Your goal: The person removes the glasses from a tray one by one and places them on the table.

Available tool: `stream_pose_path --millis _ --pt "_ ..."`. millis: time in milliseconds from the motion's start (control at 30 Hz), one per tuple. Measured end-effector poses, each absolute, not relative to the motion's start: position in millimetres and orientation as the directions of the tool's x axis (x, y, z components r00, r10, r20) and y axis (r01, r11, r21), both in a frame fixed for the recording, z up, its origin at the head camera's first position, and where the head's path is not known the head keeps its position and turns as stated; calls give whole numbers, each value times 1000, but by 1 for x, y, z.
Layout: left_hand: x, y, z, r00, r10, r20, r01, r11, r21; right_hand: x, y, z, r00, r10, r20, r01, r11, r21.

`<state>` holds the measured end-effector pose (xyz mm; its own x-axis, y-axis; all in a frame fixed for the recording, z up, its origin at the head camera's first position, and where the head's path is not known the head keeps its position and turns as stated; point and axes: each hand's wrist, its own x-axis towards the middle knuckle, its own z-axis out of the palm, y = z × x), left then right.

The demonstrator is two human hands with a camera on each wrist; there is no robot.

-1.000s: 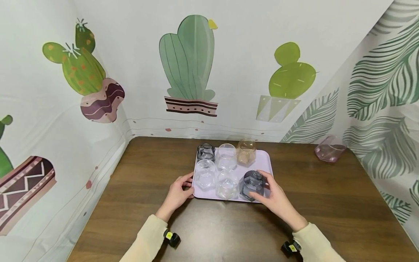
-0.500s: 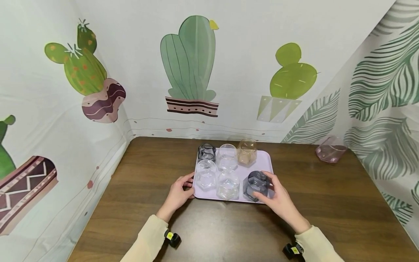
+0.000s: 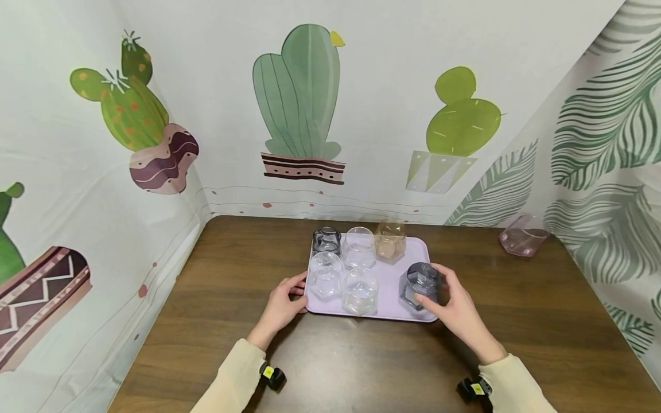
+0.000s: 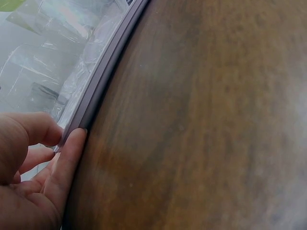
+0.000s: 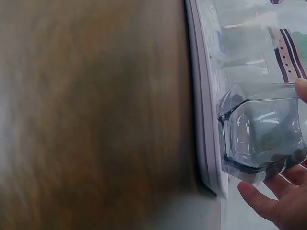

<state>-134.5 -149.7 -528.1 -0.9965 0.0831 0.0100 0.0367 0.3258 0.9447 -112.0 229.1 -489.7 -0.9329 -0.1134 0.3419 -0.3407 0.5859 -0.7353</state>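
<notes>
Gripping: right hand (image 3: 457, 312), fingers curled round grey faceted glass (image 3: 420, 285) at the lilac tray's (image 3: 392, 275) front right corner. Left hand (image 3: 281, 304) pinches the tray's front left edge. Tray sits mid-counter (image 3: 217, 321), bearing five more glasses.

A staged recording booth: cactus-print cloth (image 3: 296, 103) hangs at 12 o'clock behind a wooden surface (image 3: 361, 355), leaf-print cloth (image 3: 604, 143) at 3.
</notes>
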Motion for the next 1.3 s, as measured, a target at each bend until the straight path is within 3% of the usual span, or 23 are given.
stream_pose_path --millis 633,967,1300 --pt "-134 -149 -528 -997 79 9 35 335 942 -126 275 -485 -920 -12 392 -321 596 -736" --pt "-124 -144 -497 -993 117 23 59 312 948 -136 296 -483 -936 47 350 -241 638 -731" --pt "-135 -151 -529 -996 87 2 30 326 945 -148 313 -484 -940 92 329 -193 651 -734"
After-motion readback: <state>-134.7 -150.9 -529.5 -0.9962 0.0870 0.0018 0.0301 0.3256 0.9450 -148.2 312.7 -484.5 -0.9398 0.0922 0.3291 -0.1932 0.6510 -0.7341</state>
